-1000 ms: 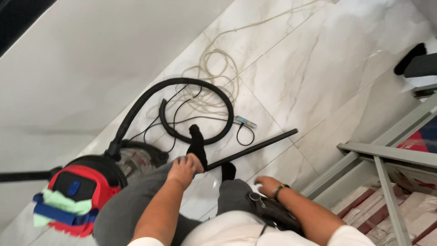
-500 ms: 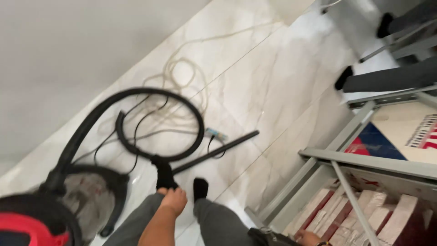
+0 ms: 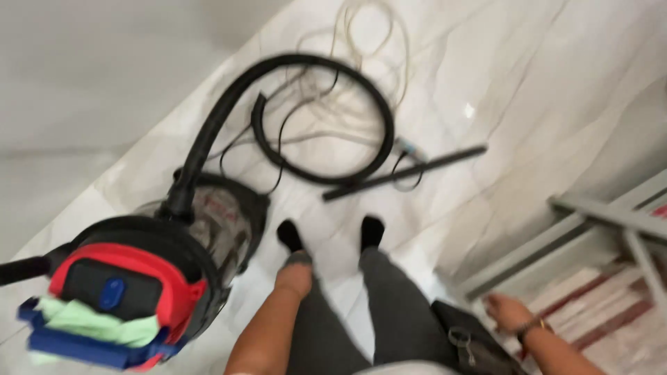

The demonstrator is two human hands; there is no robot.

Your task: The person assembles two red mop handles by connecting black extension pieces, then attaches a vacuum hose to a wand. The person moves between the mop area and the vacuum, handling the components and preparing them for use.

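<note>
View down from the head over a standing person. Left hand (image 3: pixel 294 276) rests on the left thigh, fingers curled together, holding nothing. Right hand (image 3: pixel 507 312), with a band at the wrist, hangs at the person's right with fingers loosely spread and empty, just beside a black bag (image 3: pixel 467 340) at the hip and over a grey metal frame (image 3: pixel 603 217); blur hides whether it touches either. Grey trousers end in two feet in black socks (image 3: pixel 371 230) on the pale marble floor (image 3: pixel 556 90). On the person's left, just beside the left leg, stands a red and black canister vacuum cleaner (image 3: pixel 146 271), with green and blue cloths (image 3: pixel 90 332) lying against its near end. Its black hose (image 3: pixel 326 111) rises from the top and loops across the floor beyond the feet. A black wand tube (image 3: pixel 406 172) lies near the loop, and farthest off a pale cord (image 3: pixel 368 42) lies coiled
</note>
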